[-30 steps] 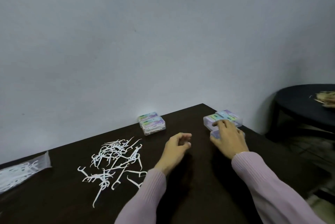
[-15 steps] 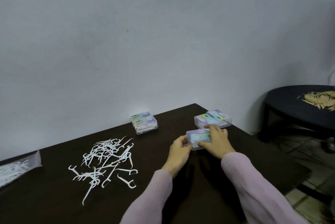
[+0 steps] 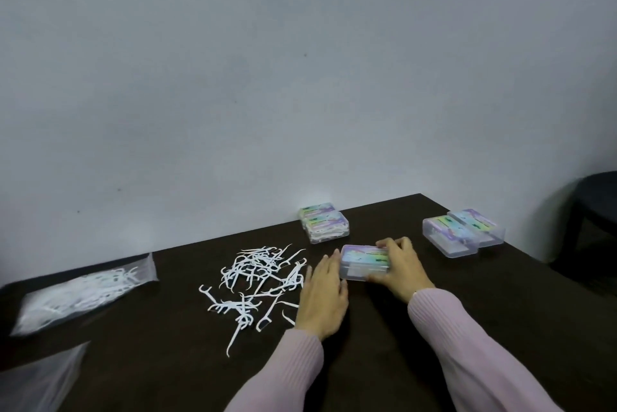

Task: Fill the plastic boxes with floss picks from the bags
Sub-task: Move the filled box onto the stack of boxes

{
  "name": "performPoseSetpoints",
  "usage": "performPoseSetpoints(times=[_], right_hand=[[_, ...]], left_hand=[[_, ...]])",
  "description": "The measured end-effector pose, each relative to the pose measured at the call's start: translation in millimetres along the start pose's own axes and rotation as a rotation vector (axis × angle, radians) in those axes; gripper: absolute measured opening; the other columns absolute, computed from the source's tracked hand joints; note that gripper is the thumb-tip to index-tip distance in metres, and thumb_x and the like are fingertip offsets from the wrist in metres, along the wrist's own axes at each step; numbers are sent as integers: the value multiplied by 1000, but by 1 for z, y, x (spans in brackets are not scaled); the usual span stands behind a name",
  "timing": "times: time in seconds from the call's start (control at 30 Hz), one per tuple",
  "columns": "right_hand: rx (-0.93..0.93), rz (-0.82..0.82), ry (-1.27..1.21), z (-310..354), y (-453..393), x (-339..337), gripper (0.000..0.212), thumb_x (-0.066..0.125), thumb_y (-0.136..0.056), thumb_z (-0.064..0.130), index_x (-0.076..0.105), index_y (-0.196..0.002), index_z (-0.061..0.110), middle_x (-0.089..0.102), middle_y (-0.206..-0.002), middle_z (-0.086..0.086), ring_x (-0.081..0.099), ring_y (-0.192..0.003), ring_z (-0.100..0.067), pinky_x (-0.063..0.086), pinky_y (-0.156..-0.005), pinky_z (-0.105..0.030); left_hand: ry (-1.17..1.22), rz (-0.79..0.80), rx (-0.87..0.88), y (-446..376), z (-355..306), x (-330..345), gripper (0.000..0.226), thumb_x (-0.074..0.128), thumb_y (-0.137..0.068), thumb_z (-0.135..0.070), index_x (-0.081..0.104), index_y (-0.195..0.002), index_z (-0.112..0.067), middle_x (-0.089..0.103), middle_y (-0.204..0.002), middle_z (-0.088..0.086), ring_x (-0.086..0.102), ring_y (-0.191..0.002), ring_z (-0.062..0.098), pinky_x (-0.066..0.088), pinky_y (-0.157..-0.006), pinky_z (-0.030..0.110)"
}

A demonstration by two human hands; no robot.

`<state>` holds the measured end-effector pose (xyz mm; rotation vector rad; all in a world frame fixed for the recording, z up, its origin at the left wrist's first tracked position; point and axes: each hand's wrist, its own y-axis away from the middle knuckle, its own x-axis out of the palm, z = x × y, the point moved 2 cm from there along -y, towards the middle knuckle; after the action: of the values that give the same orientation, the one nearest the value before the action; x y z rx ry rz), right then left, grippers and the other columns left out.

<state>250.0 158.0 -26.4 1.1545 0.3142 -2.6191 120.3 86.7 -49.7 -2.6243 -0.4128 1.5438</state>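
Right hand (image 3: 397, 266) grips the plastic box (image 3: 364, 262) at centre frame on the tabletop (image 3: 467, 304), fingers curled over its right end. Left hand (image 3: 323, 294) lies flat, fingers straight, touching its left end. The box's long axis runs left-right, label up. The loose floss picks (image 3: 257, 281) lie just left of that left hand, the nearer one.
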Motion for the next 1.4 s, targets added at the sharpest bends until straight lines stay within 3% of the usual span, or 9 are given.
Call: performPoseSetpoints(times=[0.07, 0.13, 0.2, 0.37, 0.6, 0.83, 1.07, 1.23, 1.4], right_hand=[[2, -1, 2, 5, -3, 7, 68, 75, -74, 23, 38, -132, 19, 29, -134, -5, 37, -126, -19, 38, -106, -38], [7, 1, -5, 8, -6, 13, 71, 75, -74, 25, 37, -134, 18, 29, -135, -5, 37, -126, -19, 39, -106, -39], [-1, 11, -6, 13, -10, 18, 73, 75, -74, 25, 36, -134, 18, 29, -135, -5, 38, -125, -19, 39, -106, -40], [-40, 26, 3, 22, -22, 31, 73, 75, -73, 28, 36, -134, 20, 29, -134, -3, 39, -123, -17, 40, -104, -38], [-102, 46, 6, 38, -42, 51, 74, 74, -74, 31, 34, -136, 22, 29, -135, -2, 38, -124, -16, 39, -105, -36], [-161, 108, -16, 46, -55, 65, 72, 72, -77, 32, 32, -136, 25, 35, -138, -2, 37, -126, -16, 36, -106, -36], [-216, 150, -106, 50, -49, 67, 69, 76, -73, 27, 39, -131, 21, 43, -134, -1, 44, -122, -15, 41, -103, -34], [-226, 152, -295, 56, -39, 65, 65, 77, -72, 25, 42, -127, 21, 46, -133, -1, 46, -119, -14, 41, -99, -30], [-273, 53, -432, 63, -26, 61, 64, 77, -71, 27, 43, -125, 23, 44, -135, -2, 43, -123, -17, 41, -102, -34]], left_hand=[[-265, 44, -8, -2, 10, -2, 56, 16, -102, -36, 1, -151, -14, 5, -159, -3, 0, -146, 10, -8, -116, 41], [-379, 72, -33, -4, 20, -6, 82, -15, -84, -61, -5, -150, -14, -2, -159, -3, -7, -145, 10, -14, -113, 46], [-388, 109, -53, -10, 32, -10, 103, -27, -66, -71, -5, -150, -16, -5, -159, -4, -11, -144, 8, -16, -111, 48], [-405, 151, -112, -25, 56, -21, 53, 8, -102, -41, -1, -151, -23, -5, -159, -4, -13, -144, 10, -17, -110, 54], [-356, 157, -217, -38, 84, -37, 51, 14, -102, -42, 5, -151, -28, -3, -159, -3, -9, -146, 15, -15, -109, 57], [-298, 84, -293, -33, 113, -50, 52, 19, -102, -42, 10, -151, -26, 1, -159, -4, -5, -146, 14, -3, -116, 46], [-297, -7, -354, -11, 122, -62, 51, 21, -102, -39, 16, -150, -22, 7, -159, -4, 0, -146, 14, -7, -113, 52], [-226, -234, -121, -1, 105, -71, 45, 36, -101, -30, 30, -145, -27, 30, -151, -8, 18, -141, 5, -14, -114, 50], [-155, -442, 263, 3, 81, -74, 35, 60, -88, -19, 60, -122, -21, 61, -121, -7, 52, -115, 7, 25, -114, 33]])
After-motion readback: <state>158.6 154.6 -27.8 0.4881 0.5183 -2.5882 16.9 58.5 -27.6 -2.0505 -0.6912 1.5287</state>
